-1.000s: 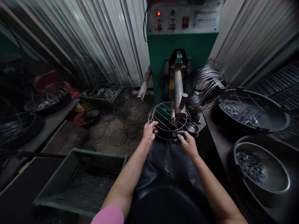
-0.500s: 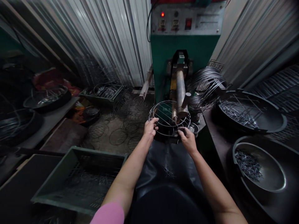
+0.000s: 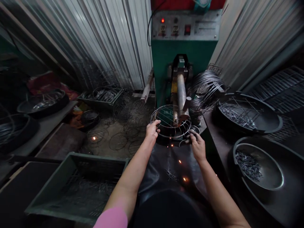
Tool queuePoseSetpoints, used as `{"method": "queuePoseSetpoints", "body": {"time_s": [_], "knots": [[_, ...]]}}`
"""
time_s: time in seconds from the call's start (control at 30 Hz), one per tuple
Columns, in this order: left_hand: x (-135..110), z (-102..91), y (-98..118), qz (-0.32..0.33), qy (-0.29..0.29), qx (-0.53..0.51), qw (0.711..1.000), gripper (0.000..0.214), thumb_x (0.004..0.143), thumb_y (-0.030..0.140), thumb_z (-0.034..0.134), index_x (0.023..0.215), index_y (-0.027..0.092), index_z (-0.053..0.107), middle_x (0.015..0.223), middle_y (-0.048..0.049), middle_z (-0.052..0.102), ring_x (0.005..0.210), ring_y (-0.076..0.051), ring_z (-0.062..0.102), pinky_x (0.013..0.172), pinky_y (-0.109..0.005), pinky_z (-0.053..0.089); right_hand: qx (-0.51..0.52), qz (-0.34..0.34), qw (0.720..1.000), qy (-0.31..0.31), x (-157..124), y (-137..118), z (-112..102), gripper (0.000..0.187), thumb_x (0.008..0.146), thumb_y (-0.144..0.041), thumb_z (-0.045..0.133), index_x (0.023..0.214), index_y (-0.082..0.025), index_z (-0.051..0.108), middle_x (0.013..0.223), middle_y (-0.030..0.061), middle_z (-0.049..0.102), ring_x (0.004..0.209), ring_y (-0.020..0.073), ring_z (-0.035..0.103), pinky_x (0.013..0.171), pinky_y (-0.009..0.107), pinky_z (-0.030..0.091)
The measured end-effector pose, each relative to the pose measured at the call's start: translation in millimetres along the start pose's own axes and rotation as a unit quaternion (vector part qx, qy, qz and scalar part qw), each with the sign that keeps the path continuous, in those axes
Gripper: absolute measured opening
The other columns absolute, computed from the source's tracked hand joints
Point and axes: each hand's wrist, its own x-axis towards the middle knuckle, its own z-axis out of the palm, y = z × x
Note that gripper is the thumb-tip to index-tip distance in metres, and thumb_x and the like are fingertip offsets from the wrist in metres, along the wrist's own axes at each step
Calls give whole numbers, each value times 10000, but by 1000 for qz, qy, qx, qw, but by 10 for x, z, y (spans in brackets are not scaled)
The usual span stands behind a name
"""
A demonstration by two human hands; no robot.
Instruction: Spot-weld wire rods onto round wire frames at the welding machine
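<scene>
My left hand (image 3: pixel 152 129) pinches the left rim of a round wire rack (image 3: pixel 163 134), a double ring with thin crossbars. The rack lies roughly level between the metal electrode arms (image 3: pixel 182 95) of a green welding machine (image 3: pixel 163 57). At the rack's right edge is my right hand (image 3: pixel 197 145), its fingers closed together; what they hold, if anything, is too dark to make out. Glowing sparks (image 3: pixel 184 179) fall below the rack, over a black apron (image 3: pixel 154 171) across my lap. A small bunch of short wires (image 3: pixel 171 173) rests on the apron.
To the right, a large black pan (image 3: pixel 273 122) and a metal bowl (image 3: pixel 273 174) hold short wire pieces. A wire coil (image 3: pixel 206 84) hangs beside the machine. At left stands a green plastic crate (image 3: pixel 49 186). Wire rings (image 3: pixel 118 141) lie on the floor.
My right hand has moved right, away from the spot below the electrodes. Sparks have appeared under the rack and to the left. My left hand keeps its grip; the view has shifted slightly.
</scene>
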Motion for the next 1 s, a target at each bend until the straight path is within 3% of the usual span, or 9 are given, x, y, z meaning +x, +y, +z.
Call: {"method": "queuePoseSetpoints", "body": {"time_s": [0.2, 0.3, 0.4, 0.5, 0.57, 0.67, 0.77, 0.83, 1.0], "knots": [[-127, 1, -34, 10, 9, -9, 1000, 333, 464, 152, 723, 635, 170, 438, 515, 94, 373, 397, -16, 281, 351, -165, 193, -117, 78, 990, -27, -248, 497, -561, 376, 698, -401, 517, 968, -156, 611, 646, 24, 619, 534, 158, 560, 490, 281, 453], [-252, -81, -126, 27, 25, -19, 999, 382, 459, 217, 754, 701, 173, 463, 556, 88, 418, 420, -25, 329, 375, -168, 248, -205, 54, 977, -8, -465, 693, -698, 311, 666, -419, 522, 860, -194, 615, 671, 42, 644, 599, 194, 597, 536, 315, 476], [-296, -239, -117, 11, 17, -3, 1000, 452, 464, 362, 784, 752, 180, 487, 595, 81, 440, 449, -37, 388, 436, -189, 344, -214, 66, 975, -2, -621, 784, -762, 316, 700, -465, 494, 846, -203, 593, 601, 9, 615, 521, 182, 575, 519, 317, 474], [-144, -364, 98, -59, -8, 54, 997, 454, 525, 489, 740, 788, 180, 535, 643, 45, 497, 514, -79, 491, 519, -255, 437, -199, 85, 975, -43, -635, 813, -800, 351, 733, -488, 465, 886, -204, 603, 539, -14, 576, 470, 174, 547, 486, 305, 456], [36, -369, 294, -91, -32, 94, 991, 402, 548, 447, 740, 781, 176, 556, 651, 23, 525, 527, -99, 515, 543, -293, 464, -207, 87, 973, -58, -583, 824, -796, 363, 719, -476, 474, 921, -206, 607, 563, -6, 590, 504, 187, 565, 501, 310, 458], [276, -285, 486, -127, -84, 139, 978, 323, 524, 315, 770, 709, 162, 553, 600, 13, 521, 495, -105, 505, 510, -290, 461, -245, 75, 966, -21, -482, 855, -737, 309, 654, -409, 509, 879, -213, 589, 673, 22, 637, 626, 215, 609, 590, 332, 472], [356, -224, 475, -119, -95, 159, 975, 302, 483, 189, 779, 619, 153, 512, 519, 35, 466, 410, -58, 411, 402, -200, 361, -287, 84, 954, 9, -413, 894, -685, 166, 594, -335, 513, 720, -229, 539, 604, 1, 603, 597, 210, 585, 590, 327, 452], [320, -244, 404, -95, -92, 143, 981, 308, 474, 146, 765, 585, 153, 478, 486, 57, 420, 368, -20, 317, 352, -152, 251, -288, 102, 952, -9, -397, 878, -680, 109, 587, -325, 523, 638, -231, 496, 512, -26, 537, 517, 182, 529, 530, 303, 420], [134, -374, 244, -36, -65, 74, 994, 331, 462, 155, 733, 578, 165, 424, 462, 99, 324, 348, 7, 204, 333, -132, 128, -103, 102, 986, -83, -364, 428, -533, 241, 730, -428, 544, 787, -197, 508, 599, -20, 570, 480, 124, 496, 464, 245, 393]]}}
